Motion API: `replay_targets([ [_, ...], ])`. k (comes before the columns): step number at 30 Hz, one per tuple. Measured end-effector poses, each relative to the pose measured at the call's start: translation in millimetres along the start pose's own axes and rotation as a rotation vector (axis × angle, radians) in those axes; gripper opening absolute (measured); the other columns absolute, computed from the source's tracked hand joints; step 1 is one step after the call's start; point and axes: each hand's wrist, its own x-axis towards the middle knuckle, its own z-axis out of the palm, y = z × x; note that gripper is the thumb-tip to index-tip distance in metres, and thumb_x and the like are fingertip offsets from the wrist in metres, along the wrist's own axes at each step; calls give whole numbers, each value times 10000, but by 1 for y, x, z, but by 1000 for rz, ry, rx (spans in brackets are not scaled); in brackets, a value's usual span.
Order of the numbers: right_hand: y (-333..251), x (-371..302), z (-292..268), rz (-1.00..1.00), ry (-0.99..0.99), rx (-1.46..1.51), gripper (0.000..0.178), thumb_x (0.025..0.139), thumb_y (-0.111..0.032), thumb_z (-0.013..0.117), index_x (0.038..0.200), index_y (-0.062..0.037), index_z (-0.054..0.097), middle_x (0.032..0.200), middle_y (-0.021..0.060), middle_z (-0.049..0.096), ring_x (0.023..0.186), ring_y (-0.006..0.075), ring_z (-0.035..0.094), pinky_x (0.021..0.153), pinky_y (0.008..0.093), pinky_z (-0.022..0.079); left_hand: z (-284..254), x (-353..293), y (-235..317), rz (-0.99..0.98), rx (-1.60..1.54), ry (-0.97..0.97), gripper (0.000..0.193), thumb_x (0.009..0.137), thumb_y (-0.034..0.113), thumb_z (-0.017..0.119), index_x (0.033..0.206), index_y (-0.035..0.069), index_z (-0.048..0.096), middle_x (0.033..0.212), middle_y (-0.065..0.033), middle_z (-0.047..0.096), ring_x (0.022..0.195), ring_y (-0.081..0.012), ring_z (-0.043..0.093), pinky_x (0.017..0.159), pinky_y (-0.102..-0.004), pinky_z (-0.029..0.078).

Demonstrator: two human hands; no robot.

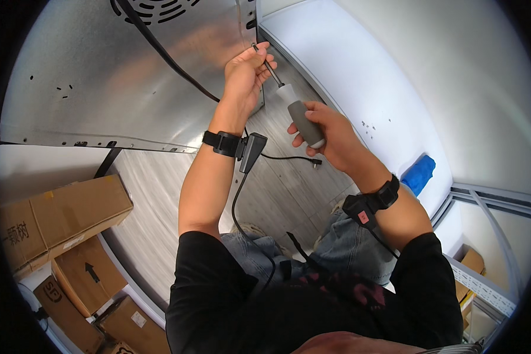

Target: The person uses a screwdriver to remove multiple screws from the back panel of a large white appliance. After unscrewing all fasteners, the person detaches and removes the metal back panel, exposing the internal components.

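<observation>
Your screwdriver (306, 125) sits at one o'clock from the middle of your view, its shaft slanting up toward twelve, where the tip ends near the right edge of the metal panel (112, 97). Your right hand (334, 134) wraps the thick grey grip, thumb along the upper side, fingers curled under from four o'clock. Your left hand (246, 74) is at twelve, thumb and forefinger bent in at the shaft's tip end; whether they pinch the shaft itself or a small fastener there, you cannot tell from this view. Expect the tool to feel fairly light and rigid, with most of its bulk in the handle; the grip looks matt and should resist slipping, while the bare shaft is likely slicker. The fat grey section is the best place to hold and turn it, with only light fingertips near the tip for steadying. The panel looks thin and stiff, so mind its edge. At two o'clock, small loose pieces (369, 127), perhaps screws, lie on the white surface (360, 71).
</observation>
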Motion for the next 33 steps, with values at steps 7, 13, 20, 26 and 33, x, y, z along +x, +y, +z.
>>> replay_targets([
  [7,22,10,3,-187,197,-321,449,847,-172,628,1219,3,448,919,51,538,776,128,549,636,283,511,-5,0,-5,-47,210,61,227,894,200,609,1027,16,614,764,-8,601,630,-113,584,553,-210,474],
  [13,16,19,1,-5,153,-192,432,839,-172,635,1201,-6,468,945,54,553,775,110,546,635,288,526,-9,3,-8,4,186,43,203,910,176,581,1026,13,612,773,-32,618,658,-127,613,588,-224,505],
  [20,19,21,-2,17,162,-222,425,830,-175,646,1188,-18,480,926,30,535,760,109,541,650,311,532,-5,-3,-3,-5,144,52,190,894,180,607,984,14,618,774,-36,617,664,-128,618,585,-230,515],
  [26,26,26,0,-57,184,-393,430,823,-191,659,1170,-12,480,929,33,535,762,120,543,645,295,534,-10,0,-7,2,230,86,174,865,189,650,929,30,626,804,-35,609,657,-134,614,564,-232,510],
  [33,15,22,-6,71,35,-160,417,823,-217,641,1157,-21,486,927,57,550,773,136,557,635,303,534,-7,-5,-5,5,171,46,203,930,111,510,1084,9,592,847,-52,614,714,-155,628,628,-244,520],
])
